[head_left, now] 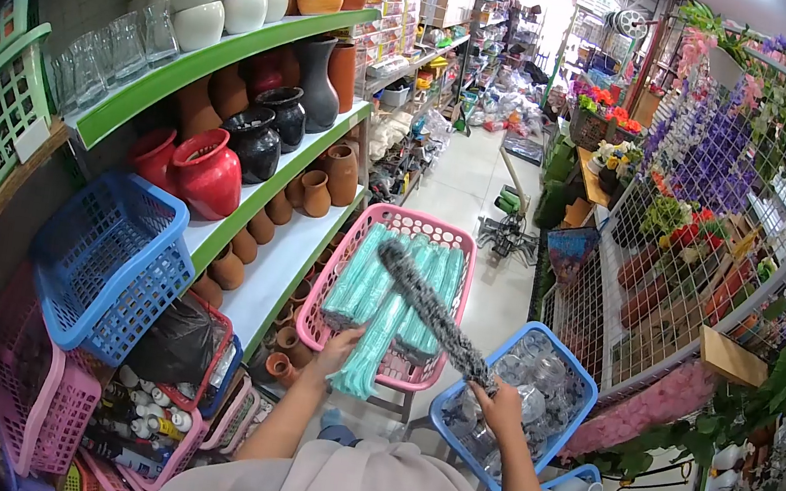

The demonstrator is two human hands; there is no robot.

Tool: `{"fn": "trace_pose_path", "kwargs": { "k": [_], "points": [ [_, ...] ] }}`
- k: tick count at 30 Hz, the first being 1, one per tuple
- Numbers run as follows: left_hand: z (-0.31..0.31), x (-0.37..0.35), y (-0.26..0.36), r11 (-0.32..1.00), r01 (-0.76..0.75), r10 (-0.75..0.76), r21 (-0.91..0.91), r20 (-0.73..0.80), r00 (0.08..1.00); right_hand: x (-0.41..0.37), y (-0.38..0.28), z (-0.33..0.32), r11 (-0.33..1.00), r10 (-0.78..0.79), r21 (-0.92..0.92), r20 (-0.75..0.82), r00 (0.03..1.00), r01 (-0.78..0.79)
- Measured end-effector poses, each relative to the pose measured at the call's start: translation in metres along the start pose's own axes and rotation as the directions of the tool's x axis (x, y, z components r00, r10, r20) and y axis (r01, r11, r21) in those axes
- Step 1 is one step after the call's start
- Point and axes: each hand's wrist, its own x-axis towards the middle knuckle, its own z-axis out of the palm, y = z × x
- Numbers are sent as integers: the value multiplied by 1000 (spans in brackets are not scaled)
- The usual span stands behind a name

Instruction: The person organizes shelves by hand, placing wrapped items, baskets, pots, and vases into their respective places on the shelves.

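My left hand [339, 350] is closed round a wrapped teal bundle [374, 347] near the front edge of the pink basket [460, 299]. In my right hand [497, 404] is the lower end of a long, fluffy grey-and-black duster [433, 315], whose far end lies over the basket. More wrapped teal bundles [356, 275] lie side by side in the pink basket. Beside my right hand, a blue basket [590, 371] holds clear glassware [540, 374].
Shelves [312, 31] with white bowls, glasses and vases stand at the left, above an empty blue basket [113, 263]. A wire rack [719, 179] with artificial flowers stands at the right. A tiled aisle [452, 174] runs ahead, with a metal device [510, 226] on its floor.
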Motion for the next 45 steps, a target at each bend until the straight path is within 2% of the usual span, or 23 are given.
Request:
{"fn": "trace_pose_path", "kwargs": {
  "k": [2, 7, 8, 10, 12, 16, 18, 19, 20, 22, 23, 24, 26, 27, 28, 30, 34, 35, 37, 39, 42, 44, 45],
  "points": [
    [-23, 11, -10, 997, 51, -46, -55, 91, 995, 0, -5, 3, 997, 74, 18, -9, 997, -74],
    [-32, 13, -25, 980, -136, 160, 146, -170, 972, -3, 4, -1, 955, -285, -75, 46, 958, 287],
    [-26, 13, -20, 980, -136, 160, 147, -168, 973, 0, 3, -3, 955, -285, -76, 43, 958, 287],
    [-8, 15, -8, 975, -7, 23, 224, -70, 997, 6, 1, -6, 990, 74, -120, -29, 997, -77],
    [-11, 18, -9, 978, 42, -47, 205, 19, 999, 5, -4, -7, 992, 58, -111, -21, 998, -60],
    [-13, 19, -15, 946, 107, -63, 305, -150, 987, 2, 9, -2, 988, -150, -38, 32, 988, 151],
    [-11, 18, -25, 917, -156, 248, 367, -217, 944, 4, 14, -7, 966, -205, -145, 80, 976, 215],
    [-17, 15, -15, 978, 12, 27, 210, -179, 984, 7, 9, -9, 986, -100, -131, 5, 995, 99],
    [-17, 15, -15, 978, 12, 26, 209, -179, 984, 10, 5, -10, 986, -99, -131, 6, 995, 99],
    [-5, 13, -9, 990, -70, 67, 126, 21, 998, 15, -5, -9, 970, 224, -93, -9, 975, -224],
    [3, 9, -10, 970, -111, 128, 216, -67, 990, 8, -12, -10, 997, 55, -59, -12, 998, -56],
    [1, 10, -8, 970, -112, 129, 216, -67, 989, 7, -4, -6, 997, 54, -58, -12, 998, -55],
    [-12, 17, -7, 989, -119, 116, 84, 38, 993, 6, 14, 4, 888, -416, -173, 95, 905, 426],
    [-28, 26, -14, 953, -69, 160, 295, -298, 941, 6, 9, 0, 894, -394, -199, 82, 915, 403],
    [-45, 22, -23, 650, -342, 455, 679, 12, 890, 10, 5, -1, 893, -395, -198, 84, 915, 404],
    [-7, 5, -2, 955, -84, 100, 284, -45, 994, 16, -4, -1, 989, 112, -93, -7, 994, -112],
    [11, -4, 0, 946, -77, 112, 315, -96, 989, 6, 2, 10, 989, -117, -79, 53, 992, 121],
    [17, -6, 3, 950, -57, 108, 307, -151, 983, 6, 9, 11, 928, -345, -119, 79, 935, 352],
    [-38, 3, -24, 946, -53, 152, 321, -294, 944, 10, 11, 6, 955, -255, -134, 84, 963, 264],
    [-4, -9, -7, 959, -40, 114, 282, -251, 961, 15, 5, 3, 994, 4, -110, 17, 1000, -2],
    [5, -12, -1, 969, -12, 67, 247, -214, 975, 11, 2, 8, 987, -89, -124, 74, 993, 97],
    [16, -13, -4, 766, -87, 438, 637, -419, 795, 6, 5, 12, 981, -134, -129, 104, 986, 147],
    [-12, -11, 0, 964, 19, 59, 263, -285, 957, 5, 7, 15, 946, -272, -147, 127, 954, 289]
  ]
}}
